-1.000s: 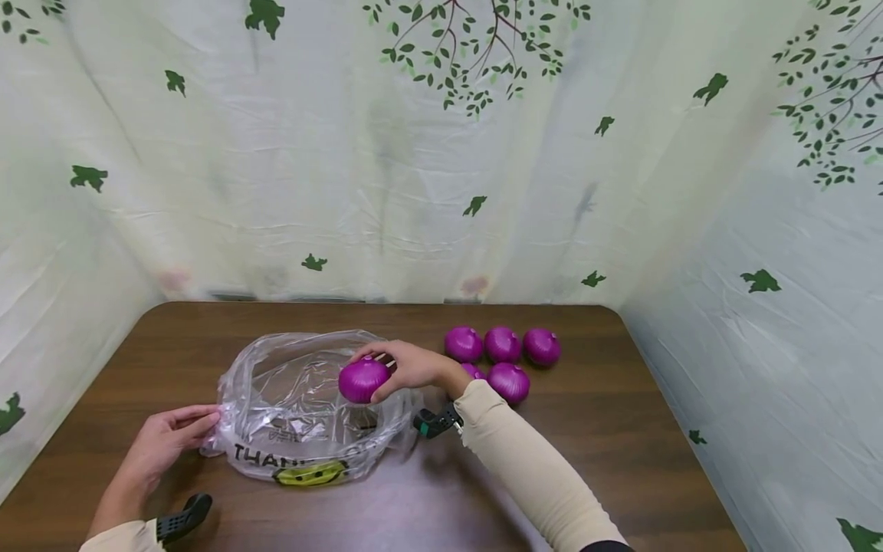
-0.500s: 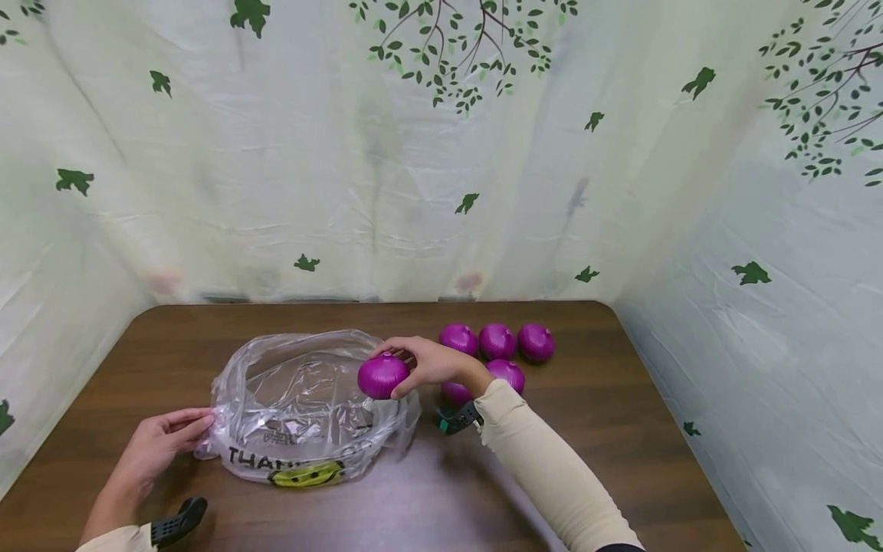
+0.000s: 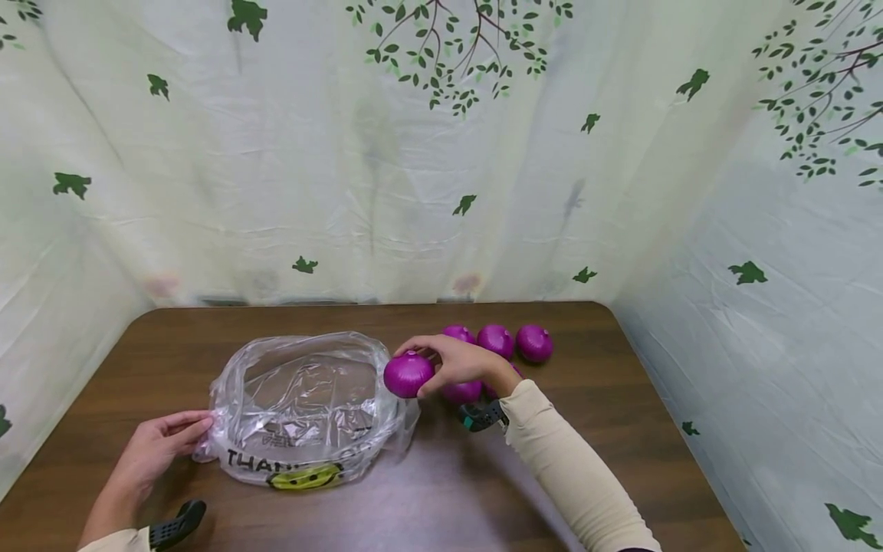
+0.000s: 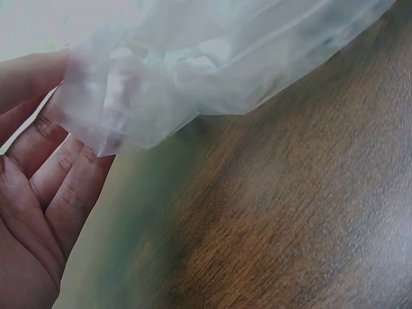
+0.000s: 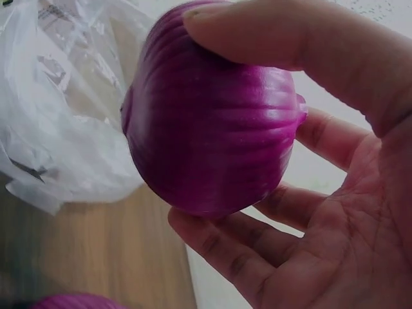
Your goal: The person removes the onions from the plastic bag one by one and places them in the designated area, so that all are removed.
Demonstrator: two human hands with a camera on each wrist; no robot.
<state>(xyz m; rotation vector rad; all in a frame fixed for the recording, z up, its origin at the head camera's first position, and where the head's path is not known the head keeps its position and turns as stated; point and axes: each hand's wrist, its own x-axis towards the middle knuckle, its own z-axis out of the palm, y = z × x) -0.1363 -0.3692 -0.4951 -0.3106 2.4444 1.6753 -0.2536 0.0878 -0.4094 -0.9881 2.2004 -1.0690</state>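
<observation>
A purple onion [image 3: 408, 374] is held by my right hand [image 3: 455, 363], above the right rim of a clear plastic bag. In the right wrist view, thumb and fingers curl round the onion [image 5: 212, 116]. The bag [image 3: 231, 418] lies with its mouth spread wide and carries dark lettering and a yellow print. No onion shows inside it. At its left edge my left hand [image 3: 155, 448] pinches the plastic; the left wrist view has the gathered film [image 4: 129, 96] between thumb and fingers. Several more onions [image 3: 534, 343] sit behind and beyond my right hand, some partly hidden by it.
The brown wooden table [image 3: 593, 460] has rounded far corners. A pale curtain [image 3: 386, 169] with green leaf prints surrounds its back and sides. Dark wrist devices [image 3: 178, 524] sit on both wrists.
My right hand has moved right with the onion, from over the bag's mouth to its right rim. The left hand keeps its pinch on the bag's left edge. The head view has shifted slightly.
</observation>
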